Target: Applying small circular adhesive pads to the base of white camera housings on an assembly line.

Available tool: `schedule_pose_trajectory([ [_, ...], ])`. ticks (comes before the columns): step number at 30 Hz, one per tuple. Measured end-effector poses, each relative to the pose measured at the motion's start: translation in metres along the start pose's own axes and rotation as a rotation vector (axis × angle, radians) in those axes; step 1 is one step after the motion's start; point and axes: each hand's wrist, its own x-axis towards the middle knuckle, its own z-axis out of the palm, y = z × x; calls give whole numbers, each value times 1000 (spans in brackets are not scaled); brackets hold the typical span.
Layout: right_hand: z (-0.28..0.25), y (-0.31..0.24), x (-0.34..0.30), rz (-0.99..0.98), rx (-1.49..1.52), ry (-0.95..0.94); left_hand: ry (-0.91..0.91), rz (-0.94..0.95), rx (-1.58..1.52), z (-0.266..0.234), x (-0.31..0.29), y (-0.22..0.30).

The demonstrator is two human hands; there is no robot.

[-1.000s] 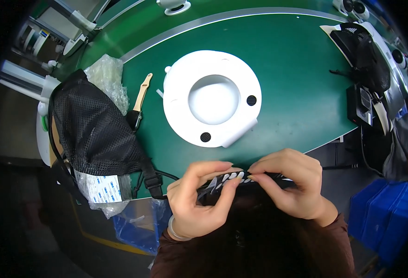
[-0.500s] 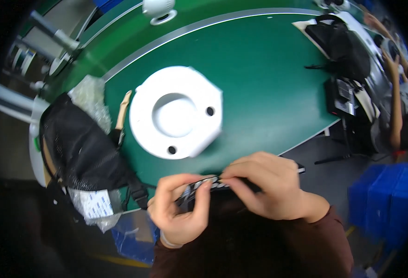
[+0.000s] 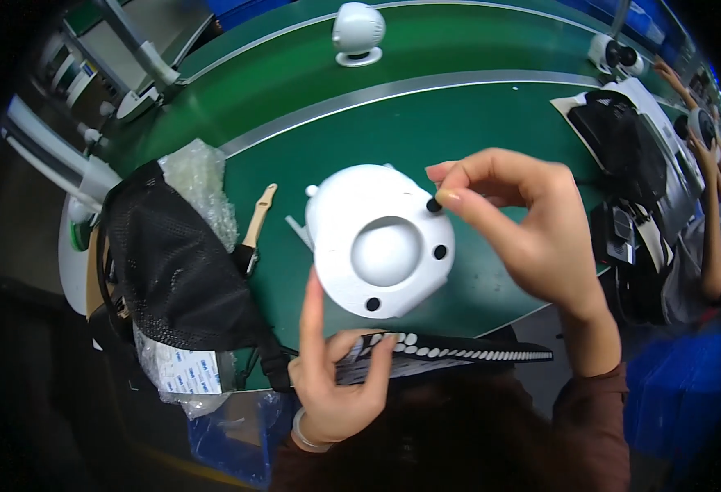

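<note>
- Sheet of dots (image 3: 475,353): pinched in the left hand (image 3: 340,389) by the near edge of the counter (image 3: 500,123).
- Right hand (image 3: 536,230): grasping a black dot (image 3: 433,206) over the upper-right rim of the white housing (image 3: 336,242); contact unclear.

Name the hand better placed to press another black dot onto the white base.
Probably the right hand: it pinches a black dot at the white base; the left hand holds the sheet.

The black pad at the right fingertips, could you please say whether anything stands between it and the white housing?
Nothing visible does: the right hand holds the pad at the housing's edge; whether they touch is unclear. The left hand's dotted sheet lies nearer the person.
</note>
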Motion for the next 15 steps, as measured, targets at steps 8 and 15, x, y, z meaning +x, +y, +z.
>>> schedule_pose_trajectory([
  [8,6,-17,21,129,-55,-166,32,89,-8,1,5,0],
  [15,5,-15,21,167,-8,-176,21,166,26,-2,8,-5],
])
